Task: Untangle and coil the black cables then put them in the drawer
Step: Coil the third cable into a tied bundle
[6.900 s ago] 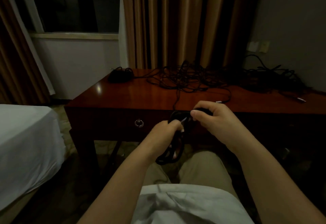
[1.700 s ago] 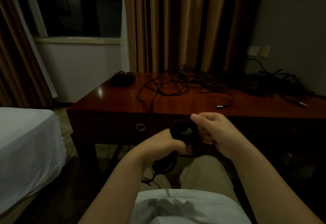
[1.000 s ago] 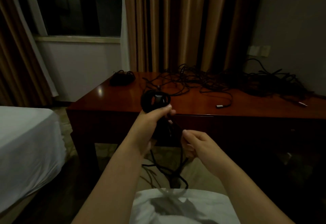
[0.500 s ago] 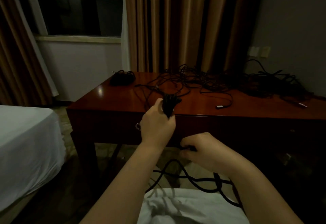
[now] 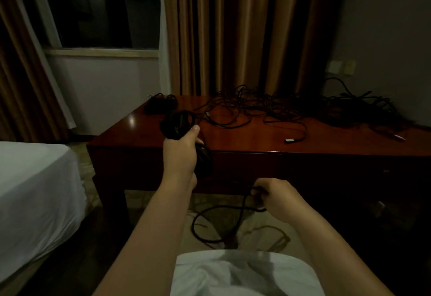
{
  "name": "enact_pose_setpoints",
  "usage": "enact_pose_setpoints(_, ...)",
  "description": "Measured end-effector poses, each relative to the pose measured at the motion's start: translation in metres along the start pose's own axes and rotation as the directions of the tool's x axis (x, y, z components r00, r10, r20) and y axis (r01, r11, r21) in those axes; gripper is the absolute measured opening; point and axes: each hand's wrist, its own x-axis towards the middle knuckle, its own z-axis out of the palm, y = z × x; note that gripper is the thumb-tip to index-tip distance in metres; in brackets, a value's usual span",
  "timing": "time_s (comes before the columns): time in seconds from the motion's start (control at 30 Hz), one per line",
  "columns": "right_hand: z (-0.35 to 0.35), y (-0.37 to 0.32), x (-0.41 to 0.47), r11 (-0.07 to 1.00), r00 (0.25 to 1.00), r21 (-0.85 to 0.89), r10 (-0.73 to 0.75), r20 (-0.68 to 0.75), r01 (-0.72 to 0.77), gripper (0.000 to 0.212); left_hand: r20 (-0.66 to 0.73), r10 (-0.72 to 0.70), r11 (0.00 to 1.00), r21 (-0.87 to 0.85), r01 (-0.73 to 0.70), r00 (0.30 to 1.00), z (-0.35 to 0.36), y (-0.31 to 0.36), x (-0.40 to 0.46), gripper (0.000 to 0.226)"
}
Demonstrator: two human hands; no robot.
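My left hand (image 5: 180,155) grips a coiled black cable (image 5: 175,124) and holds it up in front of the desk's front left edge. Its loose tail (image 5: 210,223) hangs down in loops over my lap. My right hand (image 5: 277,196) pinches that tail lower down, in front of the desk's dark front panel. A tangle of black cables (image 5: 268,106) lies spread across the back of the wooden desk (image 5: 245,137). The drawer front (image 5: 247,162) is shut and dim.
A small black coil (image 5: 161,103) sits at the desk's back left corner. A cable end with a silver plug (image 5: 289,141) lies near the front edge. A white bed (image 5: 35,186) stands at left. Curtains and a wall with sockets (image 5: 340,67) are behind.
My left hand has lifted the coil a little and turned it, so it shows as a loop again. My right hand stays low on the tail, whose loops have shifted over my lap.
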Motion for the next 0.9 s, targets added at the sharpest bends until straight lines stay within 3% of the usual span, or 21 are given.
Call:
enact_pose_setpoints(0.07,0.003,-0.01,-0.007,0.929,0.989,0.344,-0.147,0.001,0.137,0.023,-0.013,-0.158,0.974,-0.169,0.153,0.987,0.003,-0.007,-0.002,0.027)
enact_pose_setpoints(0.13,0.006,-0.023,-0.02,0.75,0.98,0.641,-0.197,-0.014,0.16,0.021,-0.053,-0.269,0.89,-0.396,0.227,0.962,0.005,-0.004,0.004,0.014)
enact_pose_setpoints(0.2,0.011,-0.029,-0.03,0.665,0.984,0.739,-0.179,0.011,0.113,0.023,-0.173,-0.254,0.836,-0.534,0.126,0.952,0.002,0.006,0.014,0.01)
enact_pose_setpoints(0.23,0.014,-0.028,-0.032,0.694,0.982,0.712,-0.185,0.026,0.112,0.022,-0.244,-0.182,0.864,-0.502,0.036,0.953,0.0,0.009,0.019,0.01)
enact_pose_setpoints(0.27,0.014,-0.028,-0.033,0.759,0.977,0.637,-0.209,0.044,0.134,0.02,-0.307,-0.061,0.921,-0.384,-0.065,0.95,-0.002,0.011,0.02,0.007)
enact_pose_setpoints(0.3,0.011,-0.028,-0.033,0.838,0.969,0.519,-0.239,0.066,0.171,0.017,-0.339,0.11,0.973,-0.155,-0.17,0.934,-0.004,0.008,0.02,0.007)
enact_pose_setpoints(0.33,0.005,-0.029,-0.033,0.905,0.959,0.363,-0.269,0.084,0.222,0.015,-0.288,0.291,0.957,0.111,-0.269,0.913,-0.005,0.002,0.018,0.009)
enact_pose_setpoints(0.37,-0.002,-0.031,-0.033,0.94,0.952,0.203,-0.296,0.079,0.276,0.016,-0.159,0.422,0.873,0.337,-0.352,0.893,-0.007,-0.009,0.017,0.009)
enact_pose_setpoints(0.4,-0.011,-0.035,-0.035,0.948,0.947,0.068,-0.315,0.059,0.311,0.014,0.005,0.447,0.775,0.498,-0.39,0.895,-0.008,-0.018,0.015,0.007)
enact_pose_setpoints(0.47,-0.028,-0.042,-0.039,0.932,0.94,-0.134,-0.341,-0.004,0.337,0.007,0.293,0.261,0.539,0.747,-0.39,0.92,-0.005,-0.034,0.01,0.01)
enact_pose_setpoints(0.5,-0.034,-0.043,-0.04,0.922,0.938,-0.199,-0.345,-0.033,0.332,0.009,0.389,0.126,0.393,0.825,-0.406,0.913,-0.003,-0.041,0.006,0.008)
enact_pose_setpoints(0.53,-0.039,-0.044,-0.041,0.92,0.939,-0.223,-0.34,-0.045,0.322,0.012,0.442,0.012,0.319,0.848,-0.422,0.897,-0.001,-0.046,0.001,0.007)
enact_pose_setpoints(0.57,-0.043,-0.044,-0.04,0.925,0.944,-0.217,-0.328,-0.04,0.312,0.014,0.457,-0.081,0.336,0.849,-0.407,0.886,0.0,-0.05,-0.002,0.008)
enact_pose_setpoints(0.7,-0.052,-0.033,-0.033,0.958,0.962,0.086,-0.274,-0.013,0.274,0.014,0.501,-0.356,0.652,0.738,-0.175,0.789,0.0,-0.048,-0.013,0.029)
enact_pose_setpoints(0.8,-0.051,-0.028,-0.026,0.884,0.972,0.406,-0.222,-0.075,0.233,0.017,0.594,-0.431,0.709,0.689,-0.152,0.68,0.001,-0.041,-0.024,0.061)
enact_pose_setpoints(0.9,-0.043,-0.024,-0.021,0.783,0.978,0.586,-0.161,-0.134,0.209,0.019,0.636,-0.414,0.668,0.698,-0.257,0.651,0.003,-0.038,-0.024,0.02)
